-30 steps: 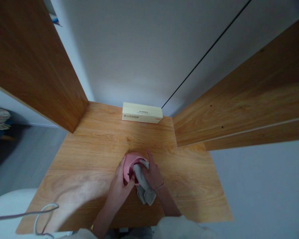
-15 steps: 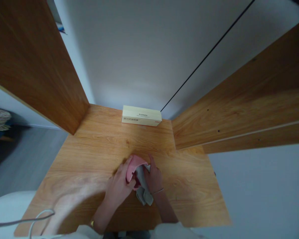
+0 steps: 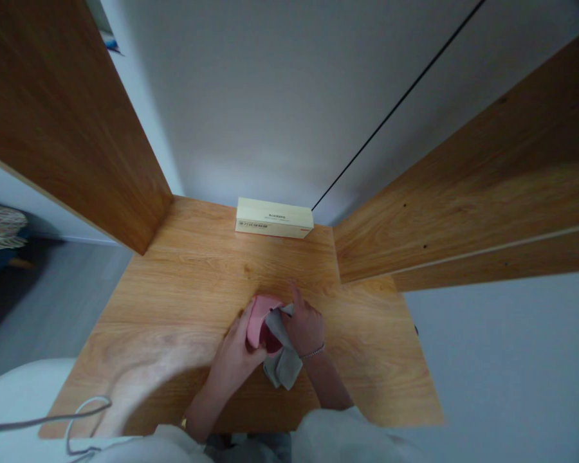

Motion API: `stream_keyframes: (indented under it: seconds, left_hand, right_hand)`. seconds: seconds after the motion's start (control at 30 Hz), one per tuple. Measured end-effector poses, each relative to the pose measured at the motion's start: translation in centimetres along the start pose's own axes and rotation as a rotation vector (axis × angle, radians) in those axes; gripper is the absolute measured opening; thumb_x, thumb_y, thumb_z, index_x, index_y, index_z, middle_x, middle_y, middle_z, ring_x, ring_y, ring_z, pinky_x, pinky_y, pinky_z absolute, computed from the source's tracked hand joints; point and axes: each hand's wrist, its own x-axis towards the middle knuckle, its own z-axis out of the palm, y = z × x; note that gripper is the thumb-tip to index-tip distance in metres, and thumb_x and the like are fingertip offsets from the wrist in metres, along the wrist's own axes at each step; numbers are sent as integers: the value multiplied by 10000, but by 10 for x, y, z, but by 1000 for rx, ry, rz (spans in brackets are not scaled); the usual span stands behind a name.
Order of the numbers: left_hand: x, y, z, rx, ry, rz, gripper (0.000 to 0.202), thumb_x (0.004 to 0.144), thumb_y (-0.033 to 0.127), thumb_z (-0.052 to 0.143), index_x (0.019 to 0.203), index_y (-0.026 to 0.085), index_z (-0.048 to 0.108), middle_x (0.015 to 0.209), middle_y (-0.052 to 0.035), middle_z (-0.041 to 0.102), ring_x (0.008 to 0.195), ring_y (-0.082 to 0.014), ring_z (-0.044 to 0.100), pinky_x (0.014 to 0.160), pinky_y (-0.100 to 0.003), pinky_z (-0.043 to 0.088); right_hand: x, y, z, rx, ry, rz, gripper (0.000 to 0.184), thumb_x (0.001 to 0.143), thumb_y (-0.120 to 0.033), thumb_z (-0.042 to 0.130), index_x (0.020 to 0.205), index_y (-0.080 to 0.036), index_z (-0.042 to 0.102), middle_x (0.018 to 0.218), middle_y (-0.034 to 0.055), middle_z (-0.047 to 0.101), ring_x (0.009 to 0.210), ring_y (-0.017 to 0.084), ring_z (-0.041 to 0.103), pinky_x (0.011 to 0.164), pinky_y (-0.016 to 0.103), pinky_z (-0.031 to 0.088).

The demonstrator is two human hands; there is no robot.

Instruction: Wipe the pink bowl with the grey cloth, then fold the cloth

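Note:
A pink hollow container (image 3: 257,319) is tilted over the wooden desk, its opening facing toward my right side. My left hand (image 3: 237,349) wraps round its left side, thumb at the rim. A grey cloth (image 3: 289,368) hangs from my right hand (image 3: 306,326), whose fingers pinch its upper part against the container's rim. The index finger of that hand points away from me, off the cloth. The cloth's lower end drapes below the opening and hides part of the container. I cannot tell exactly what kind of container it is.
A long cream box (image 3: 274,218) stands at the desk's back edge against the wall. Wooden panels rise at the left (image 3: 77,122) and right (image 3: 444,206) of the desk (image 3: 183,283). A cable (image 3: 33,422) crosses the front left corner, near a white chair (image 3: 24,386).
My right hand has shifted slightly right and away from me, drawing the grey cloth with it. More of the container's opening shows. The view has tilted slightly.

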Motion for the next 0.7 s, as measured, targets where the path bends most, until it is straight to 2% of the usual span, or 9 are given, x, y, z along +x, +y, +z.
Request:
stream_keyframes:
  seconds: [0.1,0.23,0.33,0.4,0.53,0.63,0.7]
  left_hand:
    - [1,1,-6,8,-43,-21,829,676,165,558,1435,222,230,1382,-103,449,1263,-246,427,1054,-403,333]
    - [2,-2,-3,-64,-27,8,822,694,184,550,1441,217,210,1420,-88,406,1287,-223,398,1073,-379,314]
    - [2,-2,0,-94,1,6,793,700,192,544,1432,197,241,1423,-92,403,1291,-223,394,1075,-379,311]
    - [3,1,-2,-66,-7,-14,795,673,162,540,1422,206,274,1408,-82,425,1274,-224,415,1069,-373,320]
    - [10,11,-12,78,-59,-46,798,634,143,539,1392,290,337,1396,-26,447,1246,-242,446,1057,-379,334]
    - [18,13,-19,123,-85,-38,759,646,163,536,1375,290,371,1399,-20,445,1250,-252,442,1064,-391,325]
    - [21,9,-20,59,-79,-11,742,664,158,514,1383,257,361,1401,-31,443,1267,-232,424,1082,-380,303]
  right_hand:
    - [2,2,3,9,7,-59,538,792,-344,549,1296,-171,475,725,84,646,671,258,643,615,346,472]
    - [-1,9,15,7,-22,15,480,808,-342,531,1260,-185,499,689,82,659,618,249,643,528,309,434]
    - [1,9,16,22,-81,23,459,813,-328,515,1246,-176,510,687,83,666,612,246,646,512,300,422]
    - [6,3,10,4,-93,-11,467,797,-308,535,1243,-167,517,725,89,673,651,247,650,543,303,436]
    - [17,-11,-4,-41,-62,-141,499,770,-254,563,1260,-175,514,865,104,682,788,249,645,694,332,460]
    - [21,-12,-5,2,-61,-88,537,777,-286,565,1295,-177,476,955,112,678,862,258,639,771,361,462]
    - [18,-6,-1,103,-55,-25,558,771,-317,578,1302,-195,457,1065,121,655,936,268,628,812,379,465]
